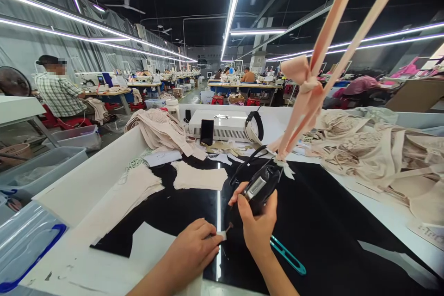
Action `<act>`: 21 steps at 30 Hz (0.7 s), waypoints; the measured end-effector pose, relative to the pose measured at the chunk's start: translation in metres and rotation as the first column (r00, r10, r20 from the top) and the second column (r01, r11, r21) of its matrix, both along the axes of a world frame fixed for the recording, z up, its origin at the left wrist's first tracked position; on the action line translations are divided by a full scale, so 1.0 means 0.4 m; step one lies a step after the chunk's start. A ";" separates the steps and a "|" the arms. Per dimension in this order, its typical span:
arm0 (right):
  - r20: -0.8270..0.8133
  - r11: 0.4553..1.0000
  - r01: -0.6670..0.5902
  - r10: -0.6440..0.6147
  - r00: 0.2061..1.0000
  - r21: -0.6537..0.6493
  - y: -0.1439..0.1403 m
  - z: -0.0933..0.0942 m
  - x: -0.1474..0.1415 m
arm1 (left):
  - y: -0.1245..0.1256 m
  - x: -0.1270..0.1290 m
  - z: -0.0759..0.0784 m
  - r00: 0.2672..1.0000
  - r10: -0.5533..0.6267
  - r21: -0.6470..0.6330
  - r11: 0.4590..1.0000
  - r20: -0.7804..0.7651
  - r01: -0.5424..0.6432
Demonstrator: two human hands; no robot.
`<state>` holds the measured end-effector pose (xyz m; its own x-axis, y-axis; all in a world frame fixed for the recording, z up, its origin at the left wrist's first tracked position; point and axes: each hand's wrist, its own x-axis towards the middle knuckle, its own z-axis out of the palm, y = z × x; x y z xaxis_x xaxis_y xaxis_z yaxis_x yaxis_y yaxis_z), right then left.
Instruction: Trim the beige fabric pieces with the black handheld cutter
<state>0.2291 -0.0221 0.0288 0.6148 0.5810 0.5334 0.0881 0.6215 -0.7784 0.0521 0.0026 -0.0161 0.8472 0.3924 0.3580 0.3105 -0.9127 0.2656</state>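
Teal thread snips (288, 255) lie beside beige fabric pieces (200, 177).

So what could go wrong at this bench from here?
1. The right hand points the black handheld tool at a small pale fabric piece pinched by the left hand; the tip sits close to those fingertips and could catch them.
2. The tool hangs from a knotted peach fabric strip, whose pull may throw off aim.
3. The teal thread snips lie beside the right wrist and could be knocked.
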 end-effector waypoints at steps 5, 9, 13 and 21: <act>0.007 1.000 0.007 -0.007 1.000 -0.003 0.003 0.002 -0.001 | 0.003 -0.004 0.005 1.000 -0.006 0.001 1.000 0.014 0.006; 0.010 1.000 0.011 -0.011 1.000 -0.008 0.004 0.005 0.001 | 0.004 -0.004 0.006 1.000 -0.009 0.005 1.000 0.030 0.009; 0.000 1.000 0.017 -0.017 1.000 -0.001 0.005 0.007 0.001 | 0.004 -0.005 0.001 1.000 -0.007 0.000 1.000 0.017 0.007; 0.008 1.000 0.004 -0.004 1.000 -0.016 0.004 0.003 -0.001 | -0.003 0.002 0.009 1.000 0.003 -0.011 1.000 -0.010 -0.003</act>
<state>0.2289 -0.0207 0.0300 0.6127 0.5873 0.5287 0.0966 0.6084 -0.7878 0.0527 0.0016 -0.0125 0.8497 0.3987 0.3450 0.3156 -0.9088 0.2729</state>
